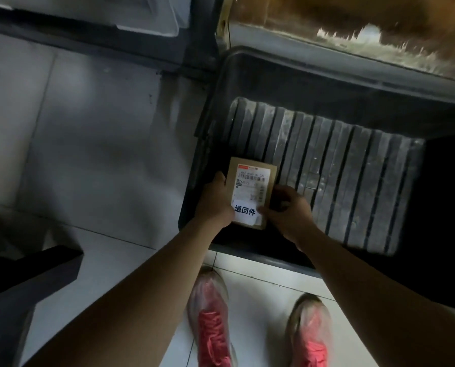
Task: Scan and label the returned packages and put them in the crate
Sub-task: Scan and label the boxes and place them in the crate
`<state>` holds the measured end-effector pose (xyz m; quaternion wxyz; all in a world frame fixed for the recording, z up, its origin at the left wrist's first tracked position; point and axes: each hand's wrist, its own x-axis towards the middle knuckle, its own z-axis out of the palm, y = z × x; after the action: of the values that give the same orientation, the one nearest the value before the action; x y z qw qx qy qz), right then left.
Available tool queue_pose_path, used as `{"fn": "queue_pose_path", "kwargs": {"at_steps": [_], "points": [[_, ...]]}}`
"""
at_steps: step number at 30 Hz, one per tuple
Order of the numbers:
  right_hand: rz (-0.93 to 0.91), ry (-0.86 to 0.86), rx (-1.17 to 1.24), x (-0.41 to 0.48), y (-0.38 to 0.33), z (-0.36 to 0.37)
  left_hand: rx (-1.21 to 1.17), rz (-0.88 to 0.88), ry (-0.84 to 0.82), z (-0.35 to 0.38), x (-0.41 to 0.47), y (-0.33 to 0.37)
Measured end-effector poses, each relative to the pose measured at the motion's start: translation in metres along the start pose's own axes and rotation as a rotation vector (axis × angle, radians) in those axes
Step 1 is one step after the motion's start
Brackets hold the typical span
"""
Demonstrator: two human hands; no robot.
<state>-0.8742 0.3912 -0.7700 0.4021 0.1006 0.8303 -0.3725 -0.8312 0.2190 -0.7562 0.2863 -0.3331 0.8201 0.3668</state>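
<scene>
package (251, 192) between both hands, over crate (353, 107) | left hand (215, 201) grips left edge | right hand (287, 210) grips right edge

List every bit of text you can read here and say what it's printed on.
"退回件": large black characters on the white sticker at the near end of the brown package.
Shipping label on the package: barcode and printed lines, too small and blurred to read.
No other text visible.

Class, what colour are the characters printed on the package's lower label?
Black on white label, clearest in the head view.
</scene>
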Motion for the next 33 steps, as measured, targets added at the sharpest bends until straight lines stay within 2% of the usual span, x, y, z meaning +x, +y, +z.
{"fn": "queue_pose_path", "kwargs": {"at_steps": [4, 7, 13, 15, 20, 23, 28, 33], "points": [[-0.041, 0.012, -0.141, -0.014, -0.006, -0.002, 0.054, 0.03, -0.034, -0.004, -0.012, 0.003], [-0.109, 0.059, -0.346, -0.042, -0.027, -0.022, 0.27, 0.154, -0.004, -0.019, -0.043, 0.016], [-0.141, 0.086, -0.666, -0.146, -0.089, -0.125, 0.632, 0.368, 0.211, -0.09, -0.135, 0.082], [-0.147, 0.101, -0.713, -0.19, -0.113, -0.165, 0.698, 0.397, 0.217, -0.12, -0.176, 0.116], [-0.175, 0.193, -0.714, -0.318, -0.171, -0.254, 0.807, 0.4, 0.116, -0.194, -0.302, 0.219], [-0.146, 0.248, -0.705, -0.395, -0.197, -0.292, 0.86, 0.42, 0.118, -0.227, -0.375, 0.273], [-0.126, 0.427, -0.665, -0.543, -0.212, -0.35, 0.975, 0.606, 0.253, -0.261, -0.511, 0.339], [-0.009, 0.662, -0.501, -0.681, -0.179, -0.388, 1.076, 0.838, 0.293, -0.25, -0.624, 0.386]]}}
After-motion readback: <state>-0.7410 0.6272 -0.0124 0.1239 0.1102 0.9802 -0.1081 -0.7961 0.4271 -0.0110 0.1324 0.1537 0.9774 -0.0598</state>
